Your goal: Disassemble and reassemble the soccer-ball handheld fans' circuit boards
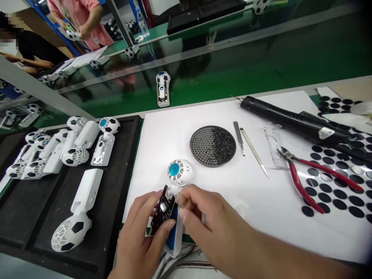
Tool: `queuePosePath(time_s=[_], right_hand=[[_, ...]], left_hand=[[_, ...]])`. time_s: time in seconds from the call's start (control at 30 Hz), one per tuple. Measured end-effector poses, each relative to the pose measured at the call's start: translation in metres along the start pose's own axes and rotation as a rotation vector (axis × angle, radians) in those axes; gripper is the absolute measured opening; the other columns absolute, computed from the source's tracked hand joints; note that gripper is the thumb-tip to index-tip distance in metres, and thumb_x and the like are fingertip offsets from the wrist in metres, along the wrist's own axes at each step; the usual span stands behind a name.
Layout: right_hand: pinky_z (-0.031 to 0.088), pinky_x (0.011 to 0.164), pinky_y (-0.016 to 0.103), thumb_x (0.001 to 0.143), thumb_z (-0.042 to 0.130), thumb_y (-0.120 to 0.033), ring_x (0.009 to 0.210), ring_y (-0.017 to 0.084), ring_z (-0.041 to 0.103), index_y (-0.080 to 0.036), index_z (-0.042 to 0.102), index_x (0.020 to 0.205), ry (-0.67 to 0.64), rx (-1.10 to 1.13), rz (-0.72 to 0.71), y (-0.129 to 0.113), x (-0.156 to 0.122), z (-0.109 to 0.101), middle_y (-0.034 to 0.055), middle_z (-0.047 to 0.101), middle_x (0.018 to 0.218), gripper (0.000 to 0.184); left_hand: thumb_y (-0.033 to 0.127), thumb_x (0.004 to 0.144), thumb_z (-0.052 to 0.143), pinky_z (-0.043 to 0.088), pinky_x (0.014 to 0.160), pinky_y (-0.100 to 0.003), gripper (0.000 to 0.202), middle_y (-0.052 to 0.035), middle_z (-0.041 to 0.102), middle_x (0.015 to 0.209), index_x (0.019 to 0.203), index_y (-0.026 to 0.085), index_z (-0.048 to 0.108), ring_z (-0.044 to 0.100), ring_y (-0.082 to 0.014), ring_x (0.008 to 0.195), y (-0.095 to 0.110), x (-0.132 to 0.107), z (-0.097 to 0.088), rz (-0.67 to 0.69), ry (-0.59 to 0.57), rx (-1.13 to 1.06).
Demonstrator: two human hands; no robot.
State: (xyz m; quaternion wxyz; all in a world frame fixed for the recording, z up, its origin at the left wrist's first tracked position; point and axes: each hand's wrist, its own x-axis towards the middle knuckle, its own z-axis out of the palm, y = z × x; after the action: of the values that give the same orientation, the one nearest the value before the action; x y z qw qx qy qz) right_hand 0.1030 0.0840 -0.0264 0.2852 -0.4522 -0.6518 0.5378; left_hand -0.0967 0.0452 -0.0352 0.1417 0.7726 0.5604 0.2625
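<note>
My left hand grips a black circuit board by its edges, tilted up over a white housing. A blue layer shows inside that housing. At its far end is a white ball-shaped head with a blue disc. My right hand is closed in a pinch beside the board, close to the housing's neck. Whatever lies between its fingertips is hidden. Beyond the hands, a round dimpled dish holds many tiny black screws on its right half.
Left, a black tray carries several football-patterned devices. To the right lie a screwdriver bit, tweezers, red-handled cutters, a clear plastic part, a black electric screwdriver and black round stickers. Coworkers sit across the green conveyor.
</note>
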Motion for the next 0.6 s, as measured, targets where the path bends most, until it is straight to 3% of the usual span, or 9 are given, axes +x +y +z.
queuePosePath(time_s=[0.07,0.17,0.23,0.3,0.37,0.47,0.5,0.6], right_hand=[[0.031,0.056,0.027,0.093,0.053,-0.027,0.058,0.014,0.049,-0.023,0.047,0.076,-0.02,0.035,0.115,-0.001,-0.006,0.007,-0.0056,0.054,0.064,0.018],[0.029,0.055,0.027,0.096,0.046,-0.036,0.059,0.014,0.044,-0.022,0.04,0.071,0.03,0.027,0.11,0.008,-0.013,0.016,-0.0037,0.051,0.064,0.03],[0.028,0.054,0.027,0.099,0.042,-0.038,0.059,0.014,0.041,-0.022,0.038,0.07,0.015,0.061,0.123,0.017,-0.015,0.016,-0.0039,0.047,0.063,0.033],[0.031,0.055,0.025,0.101,0.043,-0.04,0.06,0.013,0.044,-0.022,0.043,0.071,-0.046,0.163,0.084,0.024,-0.016,0.011,-0.0038,0.047,0.064,0.035],[0.036,0.056,0.024,0.103,0.043,-0.041,0.06,0.012,0.049,-0.021,0.05,0.074,-0.113,0.285,-0.108,0.028,-0.016,0.003,-0.0029,0.051,0.067,0.036],[0.044,0.062,0.023,0.106,0.044,-0.043,0.066,0.014,0.057,-0.021,0.057,0.085,-0.147,0.315,-0.485,0.023,-0.018,-0.009,0.001,0.061,0.075,0.033],[0.046,0.064,0.024,0.107,0.045,-0.043,0.069,0.015,0.059,-0.021,0.059,0.088,-0.155,0.275,-0.53,0.019,-0.018,-0.012,0.0024,0.063,0.078,0.032],[0.05,0.072,0.027,0.107,0.045,-0.038,0.076,0.017,0.063,-0.021,0.062,0.092,-0.155,0.109,-0.403,0.011,-0.022,-0.014,0.0046,0.067,0.083,0.029]], left_hand=[[0.029,0.096,0.061,0.052,0.088,-0.017,0.046,-0.0065,0.062,0.113,0.139,0.021,0.047,0.063,-0.0147,0.099,0.004,-0.002,0.0,0.026,-0.011,0.075],[0.041,0.094,0.063,0.055,0.079,-0.02,0.055,-0.0063,0.062,0.115,0.143,0.026,0.043,0.065,-0.0172,0.095,0.006,-0.005,0.001,0.045,-0.071,-0.019],[0.044,0.095,0.061,0.055,0.075,-0.021,0.05,-0.0051,0.063,0.116,0.141,0.031,0.046,0.065,-0.0166,0.091,0.005,-0.004,0.002,-0.094,-0.047,-0.21],[0.044,0.098,0.055,0.054,0.08,-0.023,0.036,-0.0049,0.066,0.113,0.131,0.03,0.057,0.064,-0.0174,0.092,0.005,-0.003,0.003,-0.321,-0.07,-0.454],[0.053,0.097,0.054,0.054,0.086,-0.029,0.039,-0.007,0.071,0.106,0.122,0.025,0.067,0.066,-0.0214,0.095,0.009,-0.002,0.005,-0.574,-0.195,-0.767],[0.064,0.087,0.064,0.054,0.077,-0.033,0.056,-0.0093,0.075,0.094,0.12,0.02,0.071,0.069,-0.0253,0.086,0.02,-0.004,0.009,-0.857,-0.337,-1.249],[0.062,0.084,0.069,0.054,0.074,-0.032,0.056,-0.0089,0.075,0.092,0.12,0.02,0.071,0.07,-0.0251,0.084,0.025,-0.003,0.011,-0.891,-0.313,-1.328],[0.053,0.08,0.078,0.051,0.072,-0.027,0.052,-0.0064,0.076,0.092,0.121,0.022,0.071,0.069,-0.0228,0.087,0.04,0.0,0.016,-0.839,-0.128,-1.356]])
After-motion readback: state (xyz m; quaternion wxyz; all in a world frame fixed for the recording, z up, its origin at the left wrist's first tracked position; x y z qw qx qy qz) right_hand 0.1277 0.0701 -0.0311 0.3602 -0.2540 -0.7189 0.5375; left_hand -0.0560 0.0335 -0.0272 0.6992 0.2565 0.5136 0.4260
